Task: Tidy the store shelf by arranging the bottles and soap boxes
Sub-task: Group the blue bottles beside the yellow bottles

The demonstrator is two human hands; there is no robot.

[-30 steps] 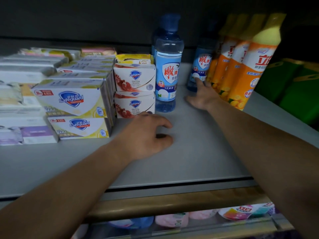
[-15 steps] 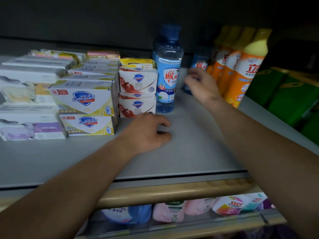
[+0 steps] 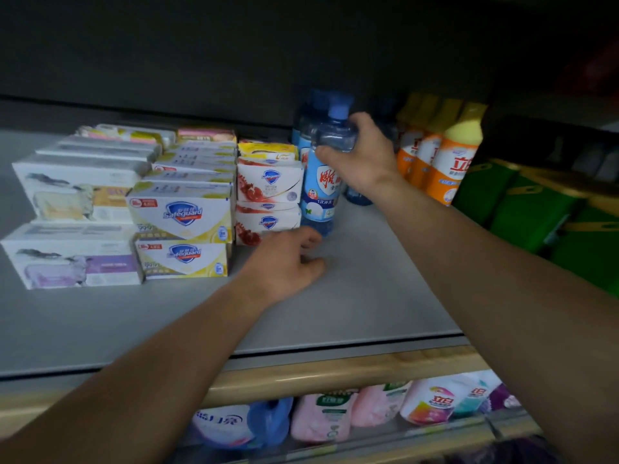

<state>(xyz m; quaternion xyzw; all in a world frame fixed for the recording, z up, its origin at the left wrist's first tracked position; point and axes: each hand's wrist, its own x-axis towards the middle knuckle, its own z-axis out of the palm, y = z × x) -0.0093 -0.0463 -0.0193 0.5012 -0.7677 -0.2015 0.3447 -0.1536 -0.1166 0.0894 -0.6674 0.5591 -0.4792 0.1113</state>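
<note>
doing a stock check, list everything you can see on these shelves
blue bottles: at least three, blue caps, shelf middle and behind
orange bottles: about four, yellow caps, right of the blue ones
soap boxes: many, white with yellow, red or purple, stacked at left
green packs: several, far right
pouches: several, pink, white, blue, lower shelf
shelf: grey, wooden front edge
left hand: rests on shelf
right hand: grips front blue bottle

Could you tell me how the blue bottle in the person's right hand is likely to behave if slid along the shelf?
The blue bottle looks tall and narrow, so pushed from where the right hand grips its shoulder, it may tip. Its clear plastic and glossy label probably feel smooth, perhaps slippery. It looks filled, so likely fairly heavy for its size.
</note>
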